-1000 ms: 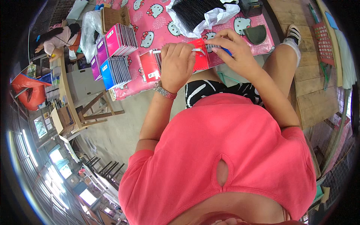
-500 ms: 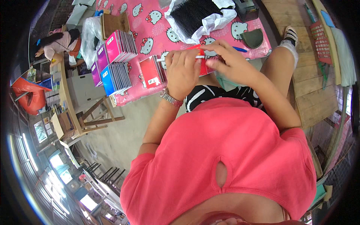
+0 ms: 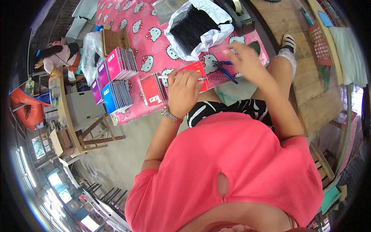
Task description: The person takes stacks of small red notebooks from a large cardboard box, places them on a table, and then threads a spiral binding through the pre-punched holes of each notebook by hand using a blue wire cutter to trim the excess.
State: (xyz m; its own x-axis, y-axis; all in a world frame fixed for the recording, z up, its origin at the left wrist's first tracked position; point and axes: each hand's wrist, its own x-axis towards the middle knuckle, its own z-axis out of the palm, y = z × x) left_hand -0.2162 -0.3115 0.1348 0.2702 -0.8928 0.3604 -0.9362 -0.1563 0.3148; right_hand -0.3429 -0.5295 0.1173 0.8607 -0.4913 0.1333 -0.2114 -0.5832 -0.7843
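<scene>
Under my left hand (image 3: 184, 86) is a red notebook (image 3: 197, 69) at the table's near edge, and the fingers are closed on it. A thin whitish strip (image 3: 164, 77) sticks out on both sides of these fingers; I cannot make out what it is. My right hand (image 3: 247, 63) is raised over the table's right side, its fingers somewhat blurred but apart, with nothing visible in them. Pliers with blue handles (image 3: 224, 71) lie on the table between the two hands. Left of my left hand sits a small stack of red spiral notebooks (image 3: 151, 89).
Stacks of pink (image 3: 119, 63), purple (image 3: 102, 73) and blue spiral notebooks (image 3: 112, 96) stand on the left of the patterned pink table (image 3: 141, 42). Black coils (image 3: 195, 29) lie in white paper farther back, beside a tape dispenser (image 3: 241, 17). Another person (image 3: 63, 58) works far left.
My right hand has left the red notebook and moved up and to the right, uncovering the pliers. My left hand stays on the notebook. The whole view has shifted slightly.
</scene>
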